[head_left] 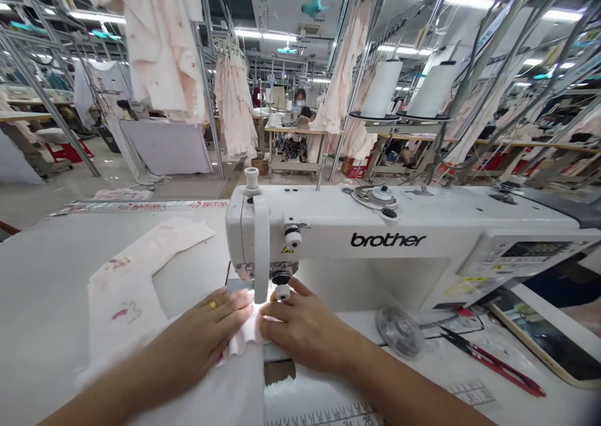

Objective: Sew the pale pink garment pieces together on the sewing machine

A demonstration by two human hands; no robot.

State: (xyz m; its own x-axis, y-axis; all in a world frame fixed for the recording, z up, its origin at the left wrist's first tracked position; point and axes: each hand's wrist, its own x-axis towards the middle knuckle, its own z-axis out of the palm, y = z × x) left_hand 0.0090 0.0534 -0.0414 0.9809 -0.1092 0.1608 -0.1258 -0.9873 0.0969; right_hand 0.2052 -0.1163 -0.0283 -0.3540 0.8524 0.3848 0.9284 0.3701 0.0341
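Observation:
A white sewing machine point(328, 226) marked "brother" stands across the table, its lamp lighting the needle area. Pale pink printed fabric point(126, 288) lies on the table to the left and runs up to the needle. My left hand point(220, 319), with a ring on one finger, rests flat on this fabric just left of the presser foot, fingers stretched out. My right hand point(300, 326) is at the needle's right side, its fingers closed on the fabric's edge. The machine head hides the needle and some of the right fingertips.
Red-handled thread snips point(498, 363), a clear round plastic case point(399, 332) and a phone point(549, 338) lie at the right. A ruler strip point(328, 416) runs along the front. Thread cones point(382, 88) and hanging garments point(235, 101) stand behind; a co-worker point(300, 101) sits farther back.

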